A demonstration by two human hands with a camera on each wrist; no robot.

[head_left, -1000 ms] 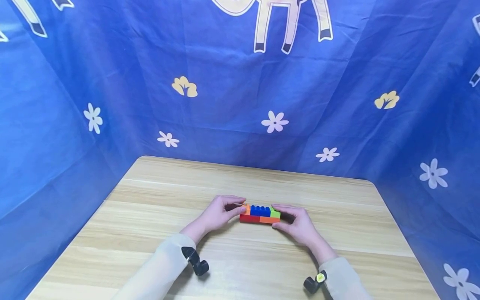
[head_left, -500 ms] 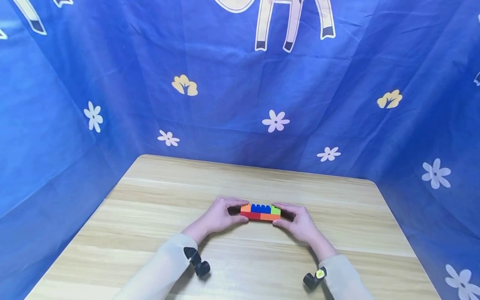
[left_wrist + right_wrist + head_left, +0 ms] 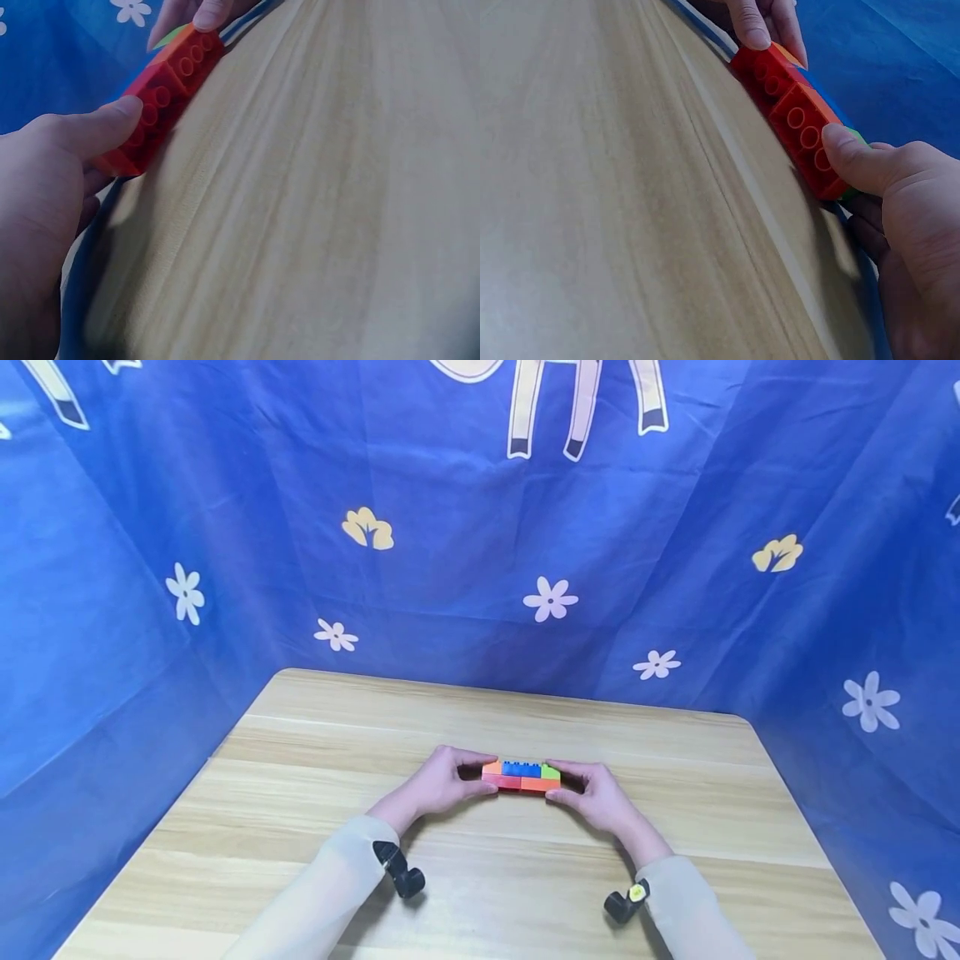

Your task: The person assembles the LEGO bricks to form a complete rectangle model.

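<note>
Between my hands is a two-layer block of joined toy building bricks. Its lower layer has a red brick (image 3: 502,782) on the left and an orange brick (image 3: 535,786) on the right. Above them run a small orange brick (image 3: 491,768), a blue brick (image 3: 521,769) and a green brick (image 3: 551,772). My left hand (image 3: 438,783) pinches the left end, thumb on the near side. My right hand (image 3: 602,799) grips the right end the same way. Both wrist views show the block tilted, its hollow underside tubes (image 3: 809,136) facing me. Most fingers are hidden behind it.
The block is held close over a light wood-grain table (image 3: 480,877). A blue cloth (image 3: 450,602) with flower and animal prints surrounds the table's back and sides. Each sleeve carries a small black wrist camera (image 3: 408,882).
My left thumb has shifted from the upper orange brick down to the lower near edge. The block has tipped back, its studs showing less, and both hands have moved slightly away from me.
</note>
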